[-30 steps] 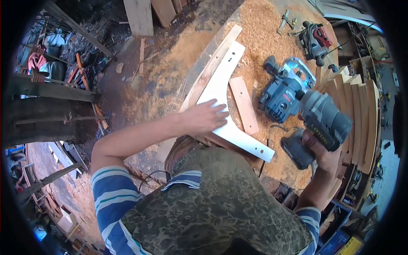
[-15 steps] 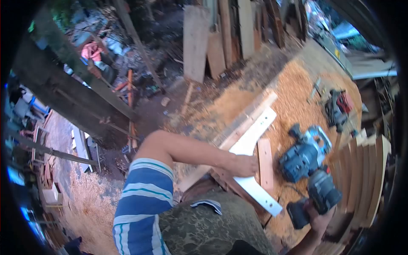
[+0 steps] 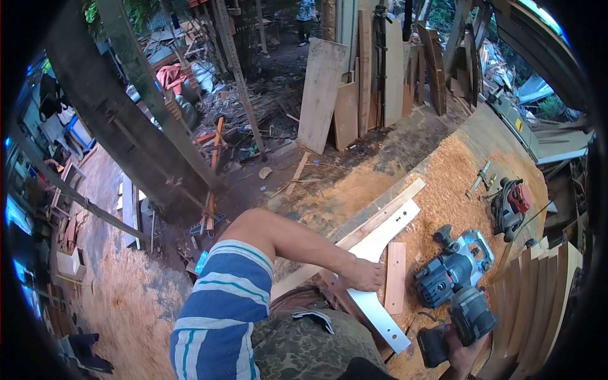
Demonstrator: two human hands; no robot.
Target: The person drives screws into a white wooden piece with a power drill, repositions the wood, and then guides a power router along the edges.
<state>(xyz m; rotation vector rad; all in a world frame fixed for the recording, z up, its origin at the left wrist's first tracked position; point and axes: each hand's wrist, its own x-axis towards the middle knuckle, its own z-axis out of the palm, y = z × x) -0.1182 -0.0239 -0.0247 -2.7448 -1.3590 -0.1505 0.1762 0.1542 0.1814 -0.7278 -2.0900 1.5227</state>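
Note:
My left hand [image 3: 363, 275] lies flat on a white curved template board [image 3: 380, 261] that rests on a curved wooden piece on the sawdust-covered workbench [image 3: 443, 183]. My right hand [image 3: 461, 356], at the lower right edge, grips a grey and black power tool [image 3: 465, 324] held just above the bench. A short reddish wood strip [image 3: 395, 277] lies right of the template. A blue circular saw [image 3: 452, 266] sits beside the held tool.
A red and black power tool [image 3: 510, 206] and small metal pieces [image 3: 481, 177] lie further along the bench. Curved wooden slats [image 3: 542, 297] are stacked at the right. Planks [image 3: 354, 82] lean against posts behind the bench. Scrap and beams [image 3: 152, 152] crowd the left floor.
The view has swung up and outward, showing more of the yard. My left hand stays on the white template. My right hand with the tool sits lower in the frame.

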